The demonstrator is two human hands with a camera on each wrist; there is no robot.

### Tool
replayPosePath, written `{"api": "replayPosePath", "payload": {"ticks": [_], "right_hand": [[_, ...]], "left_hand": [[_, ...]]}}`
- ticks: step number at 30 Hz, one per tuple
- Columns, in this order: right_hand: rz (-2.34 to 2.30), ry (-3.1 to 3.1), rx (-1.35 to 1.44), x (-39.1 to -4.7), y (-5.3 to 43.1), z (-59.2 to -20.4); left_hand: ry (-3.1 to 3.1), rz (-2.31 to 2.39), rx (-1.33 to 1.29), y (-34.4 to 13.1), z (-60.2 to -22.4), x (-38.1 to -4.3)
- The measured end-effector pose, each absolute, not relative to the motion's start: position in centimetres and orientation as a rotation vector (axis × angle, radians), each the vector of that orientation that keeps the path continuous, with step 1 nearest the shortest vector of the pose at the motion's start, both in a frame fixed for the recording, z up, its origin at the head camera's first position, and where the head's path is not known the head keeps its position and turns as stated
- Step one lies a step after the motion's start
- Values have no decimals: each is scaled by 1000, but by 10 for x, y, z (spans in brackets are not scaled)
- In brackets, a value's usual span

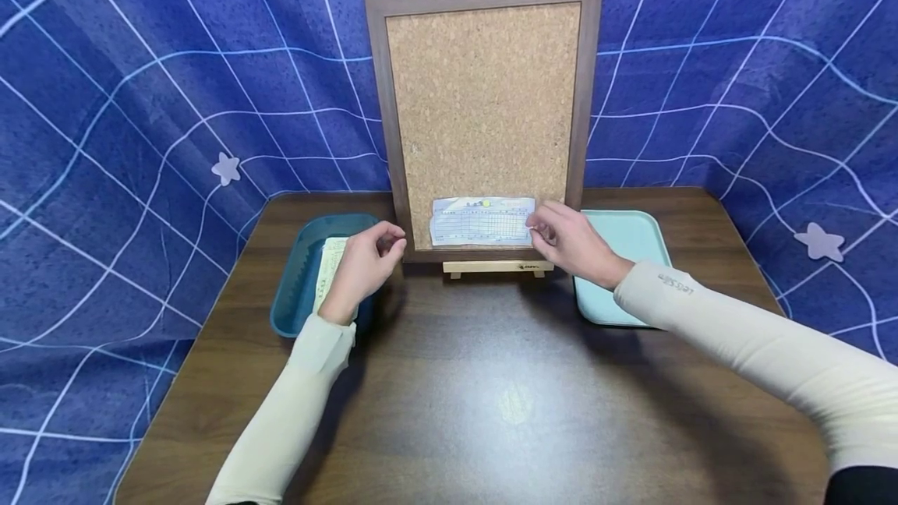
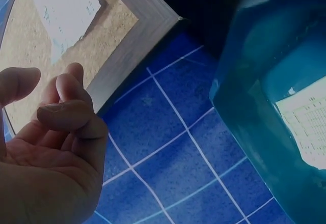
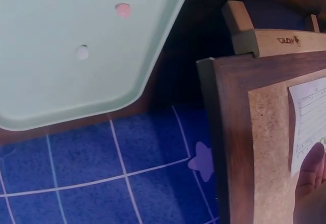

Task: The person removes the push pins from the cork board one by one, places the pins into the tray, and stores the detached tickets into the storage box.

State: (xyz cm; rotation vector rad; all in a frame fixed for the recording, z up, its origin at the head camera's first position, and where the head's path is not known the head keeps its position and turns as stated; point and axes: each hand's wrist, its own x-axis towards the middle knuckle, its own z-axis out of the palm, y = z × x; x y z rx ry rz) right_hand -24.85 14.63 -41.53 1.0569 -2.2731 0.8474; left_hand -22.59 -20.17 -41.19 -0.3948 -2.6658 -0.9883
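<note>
A printed paper slip (image 1: 480, 223) with a table grid lies against the bottom of the cork board (image 1: 487, 100), a yellow pushpin (image 1: 486, 203) at its top edge. At the slip's right edge is my right hand (image 1: 571, 238), fingers bent; whether they touch the paper is unclear. My left hand (image 1: 368, 263) hovers left of the board's frame. Its fingers (image 2: 66, 114) curl loosely around nothing. Beneath that hand, another slip (image 1: 328, 271) sits in a dark teal tray (image 1: 284, 310), partly covered by the hand and sleeve.
The brown-framed board stands on a small wooden easel (image 1: 498, 266). On the right, a pale mint tray (image 1: 631, 232) holds a pink pushpin (image 3: 123, 10) and a white pushpin (image 3: 82, 52). Blue patterned cloth (image 1: 140, 139) surrounds the dark wooden table (image 1: 456, 380).
</note>
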Motion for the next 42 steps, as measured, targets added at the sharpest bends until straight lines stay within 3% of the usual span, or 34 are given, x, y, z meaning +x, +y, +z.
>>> {"api": "replayPosePath", "payload": {"ticks": [42], "right_hand": [[799,-2371,975,-273,104,-394]], "left_hand": [[-2599,-925,-291,-156,-423,-253]]}}
